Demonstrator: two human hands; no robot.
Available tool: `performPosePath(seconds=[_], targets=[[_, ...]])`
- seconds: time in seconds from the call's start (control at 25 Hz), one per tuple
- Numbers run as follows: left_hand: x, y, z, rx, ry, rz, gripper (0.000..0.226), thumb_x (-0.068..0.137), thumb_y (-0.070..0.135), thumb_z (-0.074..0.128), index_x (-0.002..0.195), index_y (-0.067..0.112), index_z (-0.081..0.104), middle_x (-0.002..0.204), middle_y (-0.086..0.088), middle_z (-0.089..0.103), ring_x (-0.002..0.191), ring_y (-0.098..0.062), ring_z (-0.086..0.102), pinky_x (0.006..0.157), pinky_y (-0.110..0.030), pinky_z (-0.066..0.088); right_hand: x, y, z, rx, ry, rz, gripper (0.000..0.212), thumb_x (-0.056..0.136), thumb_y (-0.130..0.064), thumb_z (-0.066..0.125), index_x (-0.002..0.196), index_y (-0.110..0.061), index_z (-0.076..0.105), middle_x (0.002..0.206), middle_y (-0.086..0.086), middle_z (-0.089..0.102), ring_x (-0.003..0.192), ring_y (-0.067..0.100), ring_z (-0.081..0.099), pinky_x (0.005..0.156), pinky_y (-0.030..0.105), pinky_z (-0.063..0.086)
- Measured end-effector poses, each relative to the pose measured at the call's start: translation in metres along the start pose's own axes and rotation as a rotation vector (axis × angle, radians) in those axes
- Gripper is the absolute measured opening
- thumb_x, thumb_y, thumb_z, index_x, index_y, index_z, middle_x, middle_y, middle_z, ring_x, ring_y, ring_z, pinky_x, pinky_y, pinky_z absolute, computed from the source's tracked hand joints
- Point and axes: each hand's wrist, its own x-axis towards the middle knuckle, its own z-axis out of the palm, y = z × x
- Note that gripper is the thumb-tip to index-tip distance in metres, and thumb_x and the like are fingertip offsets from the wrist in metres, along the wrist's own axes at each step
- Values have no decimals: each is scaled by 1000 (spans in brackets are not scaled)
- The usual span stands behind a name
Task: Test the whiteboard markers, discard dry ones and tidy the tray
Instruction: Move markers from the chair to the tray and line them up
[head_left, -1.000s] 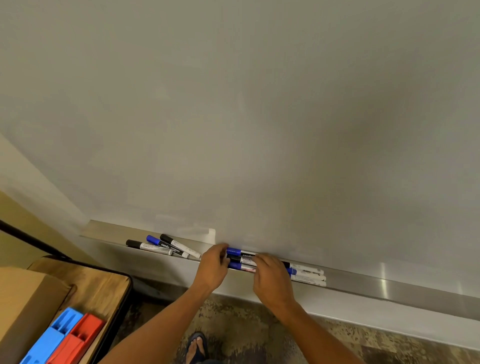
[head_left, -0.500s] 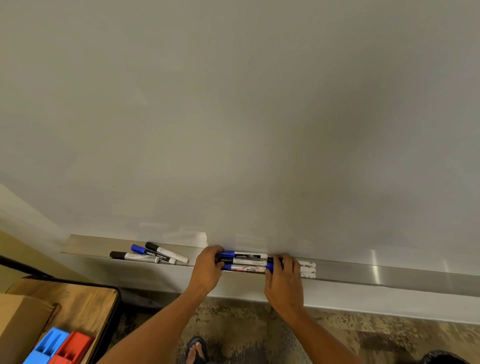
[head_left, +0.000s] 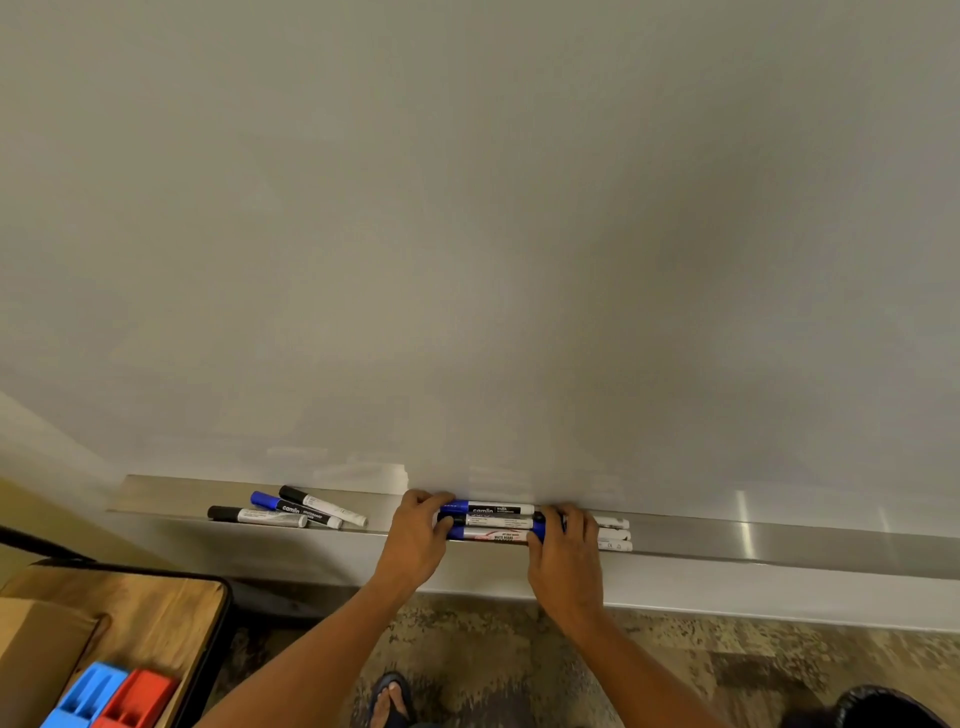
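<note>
Markers on tray (head_left: 779, 543): three loose at left (head_left: 291, 512), three bundled between hands (head_left: 491, 521), three white ends past right hand (head_left: 613, 533); two hands; two plastic blocks, blue (head_left: 85, 696), red (head_left: 137, 696)

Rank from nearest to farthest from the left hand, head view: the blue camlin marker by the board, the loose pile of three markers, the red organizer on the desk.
From the left hand:
1. blue camlin marker, at its fingertips, in the tray against the board.
2. loose pile of three markers, farther left in the tray.
3. red organizer, down on the desk at lower left.
</note>
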Motion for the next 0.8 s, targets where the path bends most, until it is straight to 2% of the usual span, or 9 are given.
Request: performPosePath(seconds=[0.12,0.28,0.4,0.56,0.8], targets=[[-2,1,6,83,-16,9,37,99,19,55,137,24,53,132,-5,38,119,-18,47,108,-26,42,0,-4,-3,-38,8,-59,48,82,-35,76,126,-18,64,126,8,59,121,31,53,96,44,55],[0,-1,9,92,3,14,36,99,18,56,135,24,54,131,-6,40,117,-19,48,109,-27,43,1,-17,-4,-94,-11,-230,44,86,-37,71,125,-17,65,122,5,64,116,27,59,96,43,56],[0,-3,9,98,22,31,36,99,17,56,135,22,54,131,-6,42,116,-19,49,107,-25,41,3,-22,-3,-99,-37,-223,45,84,-40,73,123,-17,67,119,4,67,111,24,64,96,43,56],[-1,-4,12,81,22,37,39,98,15,57,136,21,52,134,-7,45,119,-20,49,108,-29,42,3,-20,-2,-94,-50,-215,43,87,-40,69,124,-18,67,118,2,67,111,23,63,97,42,55],[-7,-6,9,27,48,53,41,97,12,57,137,19,50,137,-5,47,125,-19,46,111,-31,39,5,-34,-12,-17,-47,-242,44,83,-40,74,122,-20,67,115,0,67,106,20,64,91,38,57]])
